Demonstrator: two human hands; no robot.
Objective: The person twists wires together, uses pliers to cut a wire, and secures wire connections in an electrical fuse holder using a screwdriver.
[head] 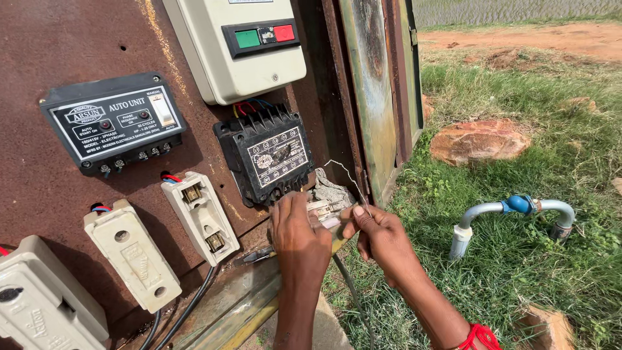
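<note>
While three white fuse holders [133,256] sit at eight o'clock on the rusty panel [52,52], the left hand [299,234] curls its fingers around a white fuse carrier [322,211], just under the black contactor [265,154]. Thin fuse wire [346,174] arcs up toward one o'clock from that carrier. Right hand [381,234], touching it at three o'clock, pinches the wire's end between thumb and forefinger. Out at three o'clock, a grey pipe with a blue joint [518,206] lies in the grass [518,272].
</note>
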